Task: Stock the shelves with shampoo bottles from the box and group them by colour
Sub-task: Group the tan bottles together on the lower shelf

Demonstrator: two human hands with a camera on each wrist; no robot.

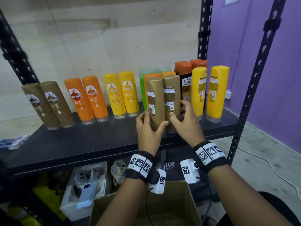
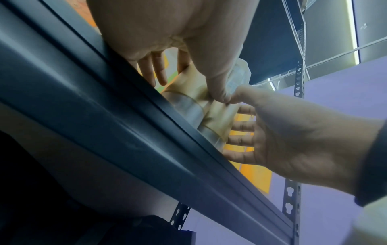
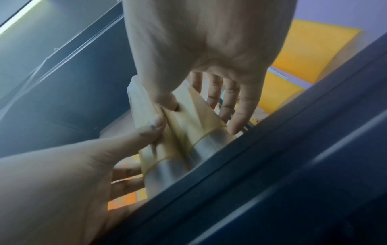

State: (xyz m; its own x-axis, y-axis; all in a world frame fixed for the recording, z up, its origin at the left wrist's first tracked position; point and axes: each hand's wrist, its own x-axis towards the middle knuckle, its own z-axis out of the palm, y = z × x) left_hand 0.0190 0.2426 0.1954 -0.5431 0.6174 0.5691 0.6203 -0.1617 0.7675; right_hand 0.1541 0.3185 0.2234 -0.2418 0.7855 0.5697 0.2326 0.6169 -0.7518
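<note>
While your left hand point(image 1: 147, 128) and right hand point(image 1: 185, 123) each grip a gold bottle point(image 1: 155, 101) point(image 1: 171, 98) at shelf point(image 1: 81, 144) centre: gold/orange/yellow pairs sorted 9 o'clock; mixed cluster at 3 o'clock unsorted.

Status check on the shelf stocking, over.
Left hand grips one brown bottle, right hand grips its twin. Both upright at the shelf front, labels backward. Orange and green bottles crowd directly behind.
</note>
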